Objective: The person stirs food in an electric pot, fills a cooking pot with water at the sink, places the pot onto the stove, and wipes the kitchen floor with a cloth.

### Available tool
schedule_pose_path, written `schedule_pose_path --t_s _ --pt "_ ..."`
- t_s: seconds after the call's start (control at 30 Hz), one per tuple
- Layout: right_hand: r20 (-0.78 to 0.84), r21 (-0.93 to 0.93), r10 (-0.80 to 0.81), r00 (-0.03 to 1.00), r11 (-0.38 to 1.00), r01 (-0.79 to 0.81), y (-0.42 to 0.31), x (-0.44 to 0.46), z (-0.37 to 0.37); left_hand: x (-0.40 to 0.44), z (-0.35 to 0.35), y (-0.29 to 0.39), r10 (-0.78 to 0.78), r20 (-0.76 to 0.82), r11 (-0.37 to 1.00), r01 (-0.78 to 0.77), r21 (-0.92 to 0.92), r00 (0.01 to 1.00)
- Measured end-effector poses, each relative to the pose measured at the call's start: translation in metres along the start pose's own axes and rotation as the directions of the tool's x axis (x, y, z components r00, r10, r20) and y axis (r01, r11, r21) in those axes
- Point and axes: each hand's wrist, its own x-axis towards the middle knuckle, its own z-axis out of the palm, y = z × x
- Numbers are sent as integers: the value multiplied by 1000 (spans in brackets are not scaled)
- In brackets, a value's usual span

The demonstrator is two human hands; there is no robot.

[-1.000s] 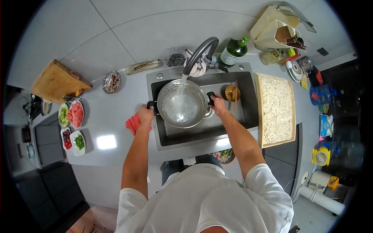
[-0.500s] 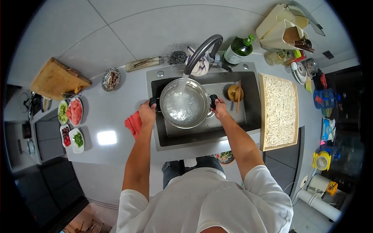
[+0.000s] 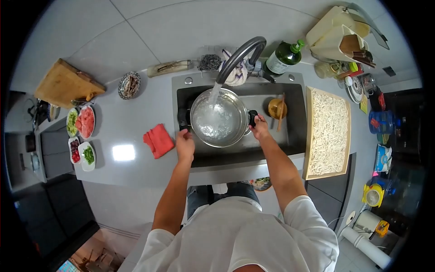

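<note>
A steel pot (image 3: 219, 119) with two black handles stands in the dark sink (image 3: 272, 152), and water from the curved faucet (image 3: 240, 55) pours into it. My right hand (image 3: 259, 127) is closed on the pot's right handle. Just below the left handle is my left hand (image 3: 185, 144), its fingers loosely curled near the handle; whether they still touch it is hard to make out. A small brown bowl (image 3: 275, 109) with chopsticks (image 3: 281, 113) across it sits at the sink's right side. The folded red cloth (image 3: 158, 141) lies on the counter left of the sink.
A wooden tray (image 3: 308, 156) of noodles stands right of the sink. Small dishes of meat (image 3: 85, 122), chopped greens (image 3: 88, 155) and red fruit sit at the left, near a cutting board (image 3: 68, 85). Behind the sink stands a green pump bottle (image 3: 283, 58).
My left hand has moved off the side of the left handle, down and to the right. More of the red cloth shows. The view has shifted slightly; water keeps running.
</note>
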Motion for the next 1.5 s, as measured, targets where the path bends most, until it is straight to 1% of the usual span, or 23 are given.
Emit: schedule_pose_path --t_s 0.03,0.07,0.1,0.17,0.23,0.33,0.47,0.57,0.6,0.67,0.77,0.87,0.9,1.0,1.07,1.1,1.17,1.2,1.27,1.3,1.4,1.43,1.5 --pt "-2 -5 -4 1000 1000 4 -1 2 0 -5 4 8 -243 70 945 252 -209 968" --pt "13 -21 -16 1000 1000 17 -4 4 2 -6 6 17 -445 186 786 481 -387 876" --pt "25 -34 -30 999 999 31 -10 6 2 -2 6 18 -388 221 775 446 -448 895" --pt "64 -87 -64 996 994 69 -21 8 -2 5 14 17 -424 290 564 501 -657 858" --pt "102 -152 -70 992 985 85 -30 10 -3 9 22 -6 -454 362 329 530 -781 814" --pt "107 -228 -98 989 966 120 -38 14 1 0 33 -21 -505 267 333 471 -817 821" --pt "176 -301 -138 975 935 187 -46 13 12 2 35 -41 -533 250 350 479 -805 808" --pt "245 -336 -145 959 915 224 -55 17 19 -5 41 -31 -557 223 337 464 -819 800" --pt "269 -343 -143 952 910 234 -58 17 23 -7 42 -30 -583 221 310 465 -829 782" --pt "282 -443 -121 952 864 241 -64 16 32 -10 45 -27 -629 220 256 466 -847 745" --pt "311 -490 -145 939 823 289 -65 22 45 -15 46 -43 -673 195 279 490 -826 713" --pt "290 -541 -170 942 782 308 -61 27 57 -28 48 -36 -705 164 289 491 -822 690" --pt "235 -513 -187 954 810 285 -57 32 61 -28 46 -38 -714 147 310 498 -810 685" --pt "262 -521 -252 932 776 356 -49 41 58 -29 41 -40 -738 84 375 510 -774 670" --pt "271 -782 -394 878 442 440 -44 44 50 -24 36 -36 -747 26 427 509 -747 664" --pt "296 -866 -457 839 243 438 -45 37 51 -23 34 -35 -743 52 417 521 -745 668" --pt "273 -834 -432 860 340 435 -45 24 54 -24 29 -33 -736 101 396 546 -739 670" --pt "261 -815 -417 871 388 430 -45 16 55 -27 29 -30 -740 81 407 541 -736 667" --pt "362 -681 -466 807 459 570 -34 37 46 -33 30 -18 -747 43 429 530 -732 664" --pt "408 -602 -494 768 487 633 -36 34 48 -35 31 -21 -743 60 423 536 -730 667" --pt "534 -612 -326 780 488 623 -49 17 51 -46 28 -29 -720 93 430 547 -718 688" --pt "542 -695 -331 773 340 633 -52 9 52 -49 27 -29 -702 103 445 548 -708 704" --pt "520 -634 -394 758 416 651 -44 -12 53 -56 25 -28 -668 118 479 546 -688 735"
